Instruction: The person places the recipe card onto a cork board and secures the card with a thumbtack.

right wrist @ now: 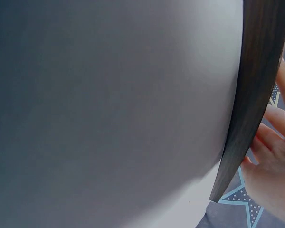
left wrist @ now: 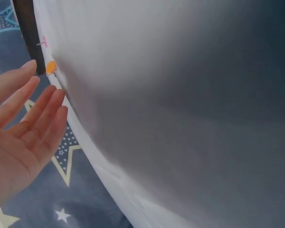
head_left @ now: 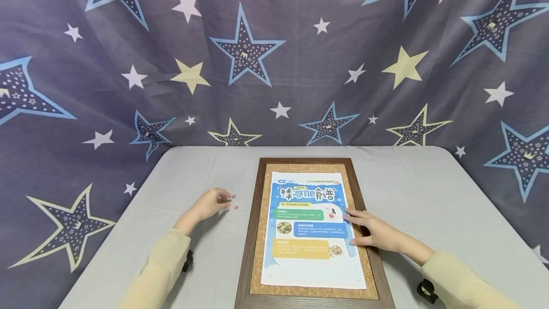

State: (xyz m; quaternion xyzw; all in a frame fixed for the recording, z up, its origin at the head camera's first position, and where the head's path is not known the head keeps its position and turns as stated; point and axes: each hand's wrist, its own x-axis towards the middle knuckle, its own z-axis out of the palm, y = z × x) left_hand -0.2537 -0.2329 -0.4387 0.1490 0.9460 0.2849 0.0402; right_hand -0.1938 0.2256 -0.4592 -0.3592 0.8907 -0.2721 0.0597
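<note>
A printed poster [head_left: 309,271] with Chinese text lies on a cork board [head_left: 256,271] in a brown wooden frame [head_left: 249,261]. My right hand [head_left: 375,232] reaches over the frame's right side, its fingers resting on the poster's right edge. In the right wrist view the frame [right wrist: 249,104] partly hides that hand [right wrist: 270,161]. Left of the board, my left hand [head_left: 210,204] is just above the table, fingers slightly bent and holding nothing. Close to its fingertips lie two small push pins; the left wrist view shows an orange one [left wrist: 51,67] and a pink one [left wrist: 44,42] with its needle visible.
The board lies on a table covered with a grey cloth [head_left: 429,194]. A dark curtain with stars [head_left: 300,85] hangs behind the table and at both sides. Black wrist straps [head_left: 426,291] show below both sleeves.
</note>
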